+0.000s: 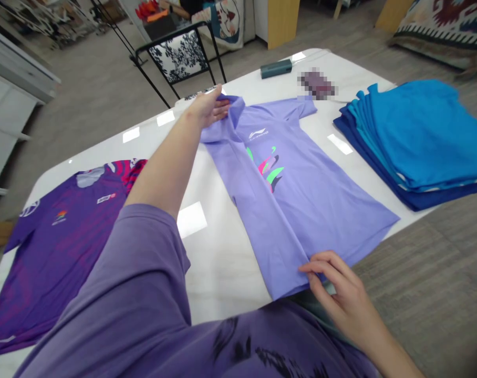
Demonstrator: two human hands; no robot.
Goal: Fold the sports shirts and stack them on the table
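Note:
A lavender T-shirt (313, 173) lies on the table in front of me, its left side folded inward in a long strip over the printed front. At the far end, my left hand (211, 107) rests against the folded sleeve and collar, fingers stretched out and thumb apart. The cloth bunches up beside those fingertips. My right hand (339, 291) is at the near hem, thumb and fingers closed on the edge of the folded strip. A white logo and a bright multicoloured print show on the chest, partly covered by the fold.
A dark purple jersey (76, 226) lies spread at the left. Folded blue shirts (427, 136) are stacked on the right of the white table (218, 252). Toward the back are a dark green box-shaped object (276, 69) and a pixelated item (317, 84). A chair (179, 55) stands beyond.

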